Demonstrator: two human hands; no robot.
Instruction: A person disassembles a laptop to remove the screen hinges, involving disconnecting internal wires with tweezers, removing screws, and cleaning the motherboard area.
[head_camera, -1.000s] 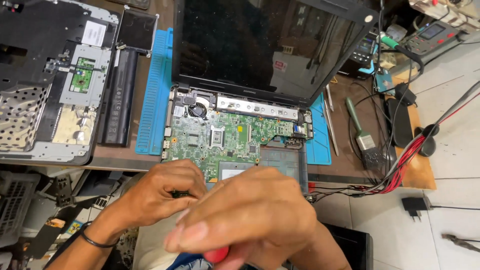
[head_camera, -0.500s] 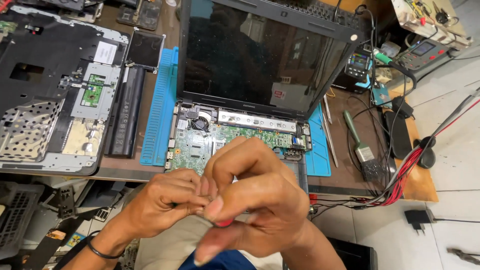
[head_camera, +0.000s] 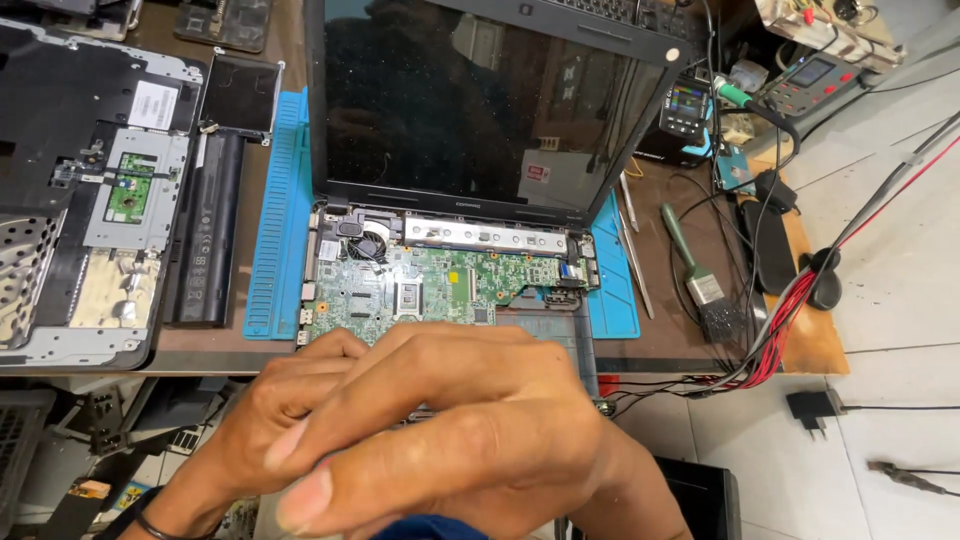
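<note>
**Laptop motherboard lies bare on a blue mat, both hands bunched together in front of it**

Laptop motherboard (head_camera: 440, 285), green and uncovered, sits in the open base of a black laptop (head_camera: 470, 110) whose dark screen stands upright behind it. A small fan (head_camera: 372, 238) sits at the board's upper left corner, and a silver metal strip (head_camera: 485, 235) runs along the hinge edge. The machine rests on a blue ribbed work mat (head_camera: 280, 220) on the brown tabletop (head_camera: 700, 345).

Close to the camera, the right hand (head_camera: 450, 430) lies over the left hand (head_camera: 265, 415), touching it. The right fingers are curled and pressed together, thumb tip forward; whether they pinch anything cannot be told. The left fingers are curled under it, and what they hold is hidden. A dark band circles the left wrist.

At the screen's lower right is a small white sticker (head_camera: 538, 172) with a red mark. To the left lies an upturned laptop palmrest cover (head_camera: 80, 200), carrying a white rectangular label (head_camera: 153, 104) and a small green board. Beside it lies a long black battery (head_camera: 208, 235).

Right of the mat lie metal tweezers (head_camera: 632, 250) and a green-handled brush (head_camera: 695, 270). Red and black cables (head_camera: 790, 320) trail off the tabletop's right edge. A black power adapter (head_camera: 812, 405) lies on the tiled floor.
</note>
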